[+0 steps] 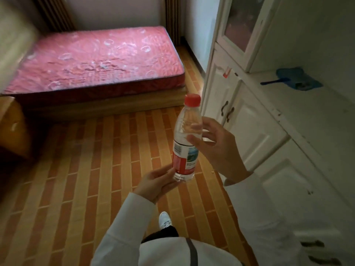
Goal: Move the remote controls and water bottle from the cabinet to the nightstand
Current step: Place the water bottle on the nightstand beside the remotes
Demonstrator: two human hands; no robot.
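the bottle (186,139) stands nearly upright, cap at 12 o'clock. the left hand (157,181) pinches its base; the right hand (215,144), fingers spread, touches its shoulder from 3 o'clock.

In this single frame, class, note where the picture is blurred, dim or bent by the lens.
Head view: motion blur smears the upper left corner; the water bottle is fairly sharp; the cabinet lines bow from the wide lens; the room is dim, darkest at the left edge.
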